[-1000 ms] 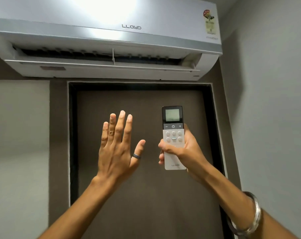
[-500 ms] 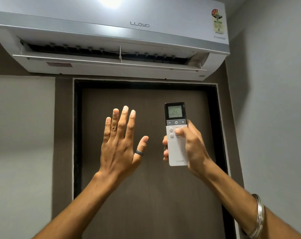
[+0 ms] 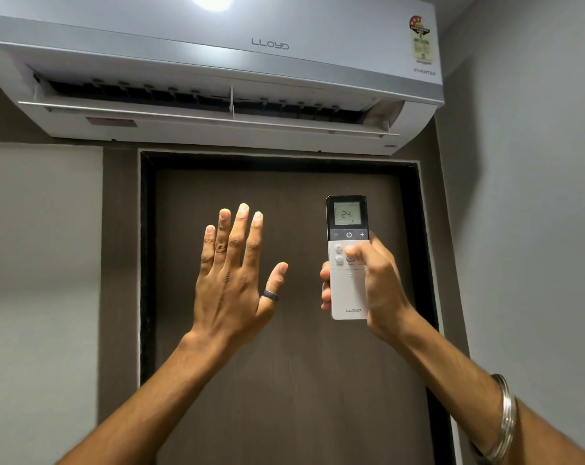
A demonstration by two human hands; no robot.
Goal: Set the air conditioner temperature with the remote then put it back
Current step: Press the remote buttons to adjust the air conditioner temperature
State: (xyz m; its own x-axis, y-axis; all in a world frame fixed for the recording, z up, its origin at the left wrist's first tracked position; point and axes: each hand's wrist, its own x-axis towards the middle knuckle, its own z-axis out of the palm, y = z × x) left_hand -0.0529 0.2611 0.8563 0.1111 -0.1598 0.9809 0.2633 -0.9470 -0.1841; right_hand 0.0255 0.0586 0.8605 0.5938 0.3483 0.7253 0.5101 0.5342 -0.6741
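- Right hand (image 3: 381,283) fingers (image 3: 325,275) wrap the remote (image 3: 349,290), thumb beneath its plus key; display seems to read 24.
- Left hand (image 3: 232,280) fingers spread, empty.
- Air conditioner (image 3: 217,62) flap open above; returning the remote remains.

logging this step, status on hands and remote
Right hand shut on remote, thumb on buttons. Left hand open, empty. Screen reads 24. AC flap open, path clear.

Dark brown door (image 3: 284,380) in black frame (image 3: 147,263).
Flanked by grey walls (image 3: 532,229); bright light glare (image 3: 212,0) along the top edge.
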